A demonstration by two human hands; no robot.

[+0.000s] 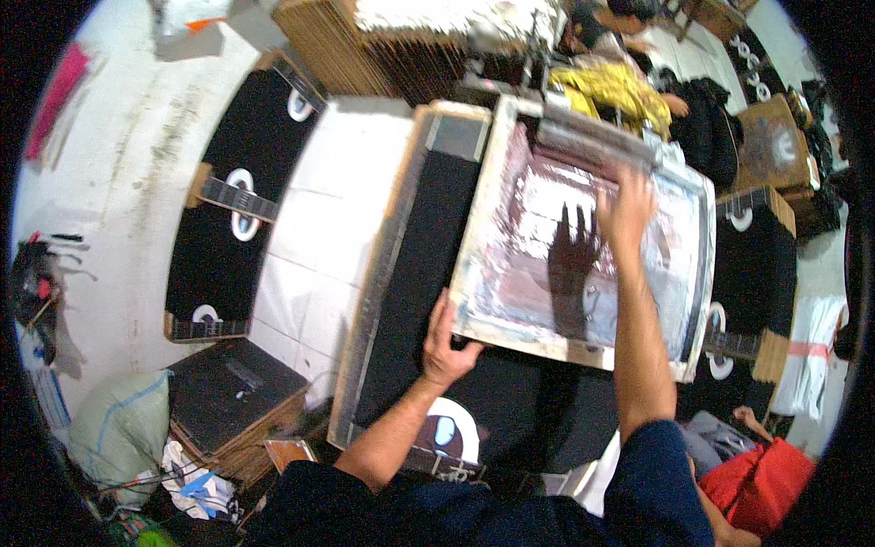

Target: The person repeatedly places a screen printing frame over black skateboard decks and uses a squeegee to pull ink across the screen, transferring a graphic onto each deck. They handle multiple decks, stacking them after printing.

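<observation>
A screen printing frame (597, 355) with a pale rim and a paint-smeared mesh lies tilted over a long black-topped printing table (415, 246). My left hand (447, 351) grips its near left corner, fingers along the side and thumb at the lower edge. Above the mesh, my right hand (627, 214) is blurred by motion; its shadow on the mesh shows spread fingers, and it appears to hold nothing. Just beyond its fingertips, a long grey squeegee (592, 139) rests across the far end of the frame. A white-ringed eye print (453, 433) shows on black fabric near my body.
To the left stands another black table (228, 128) with similar eye prints. A dark-topped wooden box (239, 392) and a stuffed pale sack (123, 433) sit at lower left. Another person (615, 27) is at the far right, near yellow cloth (615, 96). Red fabric (758, 483) lies at lower right.
</observation>
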